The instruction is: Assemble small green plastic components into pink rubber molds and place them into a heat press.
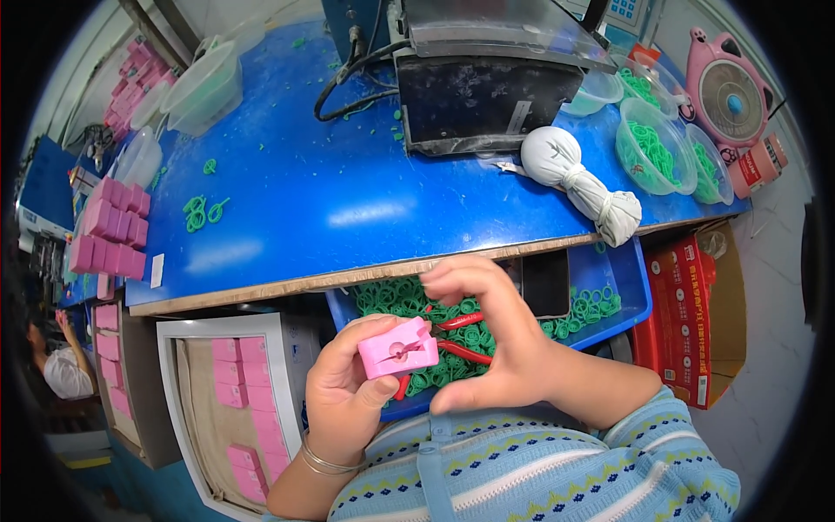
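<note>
My left hand (pixel 337 398) is closed around a pink block-shaped mould (pixel 398 350), holding it up above a blue tray. A slit and a round hollow show on its upturned face. My right hand (pixel 500 335) is open just right of the mould, its thumb and fingers curved apart with nothing between them. Beneath the hands, a tool with red handles (pixel 465 351) lies over a heap of green rings (pixel 391 297) in the blue tray (pixel 639 291). Its head is hidden behind the mould.
A black-fronted machine (pixel 483 100) stands on the blue table (pixel 304 165), beside a tied white cloth bundle (pixel 578 178). Bowls of green rings (pixel 652 157) and a pink fan (pixel 731 91) are at right. Pink moulds fill a white-framed drawer (pixel 178 374) and stack (pixel 109 230) at left.
</note>
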{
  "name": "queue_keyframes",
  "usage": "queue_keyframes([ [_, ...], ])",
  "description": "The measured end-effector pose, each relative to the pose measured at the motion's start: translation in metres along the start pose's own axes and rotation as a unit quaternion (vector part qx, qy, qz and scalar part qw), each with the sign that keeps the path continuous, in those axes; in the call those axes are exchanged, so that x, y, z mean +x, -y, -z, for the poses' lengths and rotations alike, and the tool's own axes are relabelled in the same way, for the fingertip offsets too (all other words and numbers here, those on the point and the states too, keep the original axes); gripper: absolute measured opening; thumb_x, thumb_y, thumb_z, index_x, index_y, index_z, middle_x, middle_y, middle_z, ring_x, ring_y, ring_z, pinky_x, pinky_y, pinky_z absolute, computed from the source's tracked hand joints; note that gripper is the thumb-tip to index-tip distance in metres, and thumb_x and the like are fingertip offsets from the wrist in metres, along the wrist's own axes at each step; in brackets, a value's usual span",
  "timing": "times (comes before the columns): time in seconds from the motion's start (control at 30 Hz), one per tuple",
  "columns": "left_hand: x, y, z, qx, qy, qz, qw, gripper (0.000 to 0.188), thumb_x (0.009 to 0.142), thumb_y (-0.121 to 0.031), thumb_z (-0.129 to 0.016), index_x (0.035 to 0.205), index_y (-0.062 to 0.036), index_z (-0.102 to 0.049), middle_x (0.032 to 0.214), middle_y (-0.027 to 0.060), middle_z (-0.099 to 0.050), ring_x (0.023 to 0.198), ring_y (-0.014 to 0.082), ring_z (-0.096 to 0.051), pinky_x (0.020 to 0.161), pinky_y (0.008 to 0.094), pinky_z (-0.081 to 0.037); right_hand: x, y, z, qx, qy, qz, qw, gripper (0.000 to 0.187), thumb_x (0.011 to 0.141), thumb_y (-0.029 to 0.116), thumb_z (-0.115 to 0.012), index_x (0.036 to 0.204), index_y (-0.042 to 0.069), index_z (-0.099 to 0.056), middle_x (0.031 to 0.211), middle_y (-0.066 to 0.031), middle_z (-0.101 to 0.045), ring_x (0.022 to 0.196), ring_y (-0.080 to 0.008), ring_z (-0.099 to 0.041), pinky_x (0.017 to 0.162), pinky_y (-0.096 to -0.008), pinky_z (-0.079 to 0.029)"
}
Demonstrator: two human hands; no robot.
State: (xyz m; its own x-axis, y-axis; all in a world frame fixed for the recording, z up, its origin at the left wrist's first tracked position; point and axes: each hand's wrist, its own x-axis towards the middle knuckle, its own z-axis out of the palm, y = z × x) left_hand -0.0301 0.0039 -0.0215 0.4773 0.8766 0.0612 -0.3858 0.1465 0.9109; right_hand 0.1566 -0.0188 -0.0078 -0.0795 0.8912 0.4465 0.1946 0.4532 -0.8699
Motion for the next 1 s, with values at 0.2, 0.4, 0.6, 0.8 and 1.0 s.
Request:
queue_keyframes([
  [0.2, 0.001, 0.000, -0.001, -0.009, 0.051, -0.008, 0.999, 0.047, 0.078, -0.028, -0.069, 0.114, -0.0025, -0.054, 0.117, 0.0129, -0.049, 0.109, 0.0211, -0.049, 0.091, 0.0335, -0.041, 0.005, -0.002, -0.001, -0.008, 0.064, 0.042, 0.997, 0.041, 0.070, 0.025, -0.074, 0.100, 0.003, -0.057, 0.107, -0.0121, -0.052, 0.098, -0.0269, -0.049, 0.087, -0.0376, -0.035],
  [0.4, 0.004, 0.001, 0.003, 0.036, 0.077, -0.061, 0.995, 0.057, 0.073, -0.035, -0.072, 0.118, -0.0058, -0.053, 0.129, 0.0168, -0.037, 0.120, 0.0267, -0.039, 0.098, 0.0401, -0.034, 0.005, 0.004, -0.008, -0.014, 0.062, 0.087, 0.994, 0.029, 0.076, 0.018, -0.068, 0.098, 0.003, -0.057, 0.096, -0.0088, -0.056, 0.093, -0.0235, -0.051, 0.084, -0.0340, -0.038],
  [0.6, 0.010, -0.014, -0.007, 0.458, 0.148, -0.110, 0.869, 0.097, 0.055, -0.044, -0.081, 0.133, -0.0079, -0.037, 0.138, 0.0215, -0.023, 0.129, 0.0388, -0.025, 0.104, 0.0502, -0.019, -0.011, -0.023, -0.031, 0.704, 0.034, -0.367, 0.607, 0.044, 0.091, 0.042, -0.031, 0.084, 0.004, -0.053, 0.068, -0.0082, -0.053, 0.058, -0.0202, -0.053, 0.053, -0.0315, -0.043],
  [0.8, 0.014, -0.018, -0.012, 0.564, 0.142, -0.148, 0.800, 0.083, 0.053, -0.024, -0.080, 0.125, -0.0070, -0.043, 0.121, 0.0142, -0.046, 0.115, 0.0330, -0.040, 0.101, 0.0522, -0.019, 0.004, -0.014, -0.030, 0.602, 0.042, -0.448, 0.659, 0.062, 0.089, 0.060, -0.030, 0.085, 0.002, -0.054, 0.069, -0.0085, -0.055, 0.058, -0.0187, -0.056, 0.053, -0.0285, -0.046],
  [1.0, 0.012, -0.014, -0.013, 0.627, 0.066, -0.208, 0.748, 0.089, 0.048, -0.024, -0.082, 0.125, -0.0018, -0.041, 0.114, 0.0106, -0.050, 0.109, 0.0278, -0.042, 0.098, 0.0536, -0.020, 0.001, -0.002, -0.020, 0.368, 0.053, -0.323, 0.870, 0.035, 0.089, 0.024, -0.056, 0.114, 0.001, -0.046, 0.102, -0.0086, -0.056, 0.089, -0.0137, -0.057, 0.077, -0.0285, -0.049],
])
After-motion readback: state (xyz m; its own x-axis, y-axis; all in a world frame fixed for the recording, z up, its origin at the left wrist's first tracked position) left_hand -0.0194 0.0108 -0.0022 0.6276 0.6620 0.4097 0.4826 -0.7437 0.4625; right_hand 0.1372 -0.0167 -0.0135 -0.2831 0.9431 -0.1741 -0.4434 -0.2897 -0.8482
